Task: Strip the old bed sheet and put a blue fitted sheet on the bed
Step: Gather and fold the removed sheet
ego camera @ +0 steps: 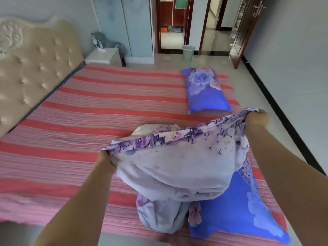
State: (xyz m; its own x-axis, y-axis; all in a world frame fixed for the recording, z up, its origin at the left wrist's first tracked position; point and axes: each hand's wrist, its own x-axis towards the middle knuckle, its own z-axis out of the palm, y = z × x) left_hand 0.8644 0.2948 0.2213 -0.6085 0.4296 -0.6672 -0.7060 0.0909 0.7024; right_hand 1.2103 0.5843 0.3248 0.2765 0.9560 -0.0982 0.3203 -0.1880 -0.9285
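Tufted beige headboard (35, 68) stood at left. White nightstand (103, 56) sat beside it, grey plush toy (108, 41) behind. Pale green bin (188, 52) stood by open doorway (171, 23). Dark wooden door (246, 31) hung open at right.

Pale lilac floral sheet lifted over a striped bed

The sheet (170, 167) hangs bunched, its purple-flowered hem stretched taut (faded underside facing the camera), lower folds pooling on the bed (71, 121), which is covered by flat red-and-pink striped cloth.
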